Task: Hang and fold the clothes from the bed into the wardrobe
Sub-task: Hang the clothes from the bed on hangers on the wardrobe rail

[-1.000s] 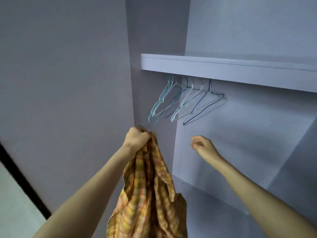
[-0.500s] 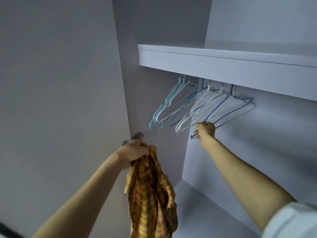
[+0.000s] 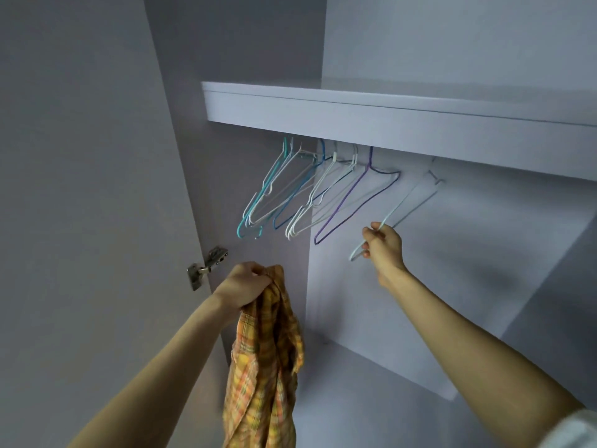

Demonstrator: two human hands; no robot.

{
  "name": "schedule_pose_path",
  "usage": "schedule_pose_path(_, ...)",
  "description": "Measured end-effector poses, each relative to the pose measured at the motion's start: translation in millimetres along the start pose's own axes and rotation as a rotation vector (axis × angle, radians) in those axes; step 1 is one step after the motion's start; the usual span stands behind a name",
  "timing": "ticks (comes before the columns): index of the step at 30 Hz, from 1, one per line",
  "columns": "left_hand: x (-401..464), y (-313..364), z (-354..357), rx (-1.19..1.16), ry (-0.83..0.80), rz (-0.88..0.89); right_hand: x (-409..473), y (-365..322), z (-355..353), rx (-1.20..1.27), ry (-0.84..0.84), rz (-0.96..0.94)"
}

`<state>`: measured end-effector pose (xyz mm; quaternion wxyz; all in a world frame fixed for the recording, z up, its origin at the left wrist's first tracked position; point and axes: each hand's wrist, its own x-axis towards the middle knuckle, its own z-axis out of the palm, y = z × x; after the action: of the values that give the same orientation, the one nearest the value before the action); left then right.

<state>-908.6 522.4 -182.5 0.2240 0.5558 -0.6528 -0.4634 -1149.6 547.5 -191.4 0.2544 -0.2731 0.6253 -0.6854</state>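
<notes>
My left hand (image 3: 243, 284) grips the top of an orange and yellow plaid shirt (image 3: 263, 367), which hangs straight down in front of the open wardrobe. My right hand (image 3: 382, 245) pinches the lower corner of a pale wire hanger (image 3: 402, 206), held to the right of the others. Its hook end (image 3: 434, 177) sits just below the shelf. Several wire hangers (image 3: 300, 195) in teal, white, blue and purple hang in a bunch under the shelf; the rail is hidden.
A white shelf (image 3: 387, 124) spans the wardrobe above the hangers. The open door (image 3: 80, 221) stands at the left, with a metal hinge (image 3: 206, 266) near my left hand. Below, the wardrobe's back wall and a lower ledge (image 3: 403, 376) show.
My right hand has taken the pale hanger and drawn it rightward away from the bunch. My left hand still holds the shirt in about the same place.
</notes>
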Motion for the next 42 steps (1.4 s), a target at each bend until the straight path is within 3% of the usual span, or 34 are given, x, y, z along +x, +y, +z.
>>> schedule_pose_path(6, -24, -6, 6, 0.022, -0.055, -0.065, -89, 42, -39, -0.073, -0.058, 0.017)
schedule_pose_path(11, -45, -25, 11, 0.021, -0.195, -0.071, -121, 51, -64, -0.014, 0.028, 0.203)
schedule_pose_path(16, -61, -39, 10, -0.313, -0.286, -0.153, -150, 66, -80, -0.349, 0.229, 0.05)
schedule_pose_path(21, -70, -56, 2, -0.393, -0.245, -0.263, -190, 90, -99, -0.267, 0.247, -0.154)
schedule_pose_path(27, -71, -55, -3, -0.062, -0.083, -0.14, -164, 71, -89, -0.23, 0.131, -0.239)
schedule_pose_path(34, -62, -43, -29, 0.133, 0.138, 0.007, -148, 59, -77, -0.047, 0.093, -0.163)
schedule_pose_path(38, -64, -42, -43, 0.34, 0.216, 0.069, -148, 59, -68, -0.133, 0.002, -0.16)
schedule_pose_path(42, -69, -29, -43, 0.463, 0.279, 0.188, -156, 53, -49, -0.481, -0.173, -0.304)
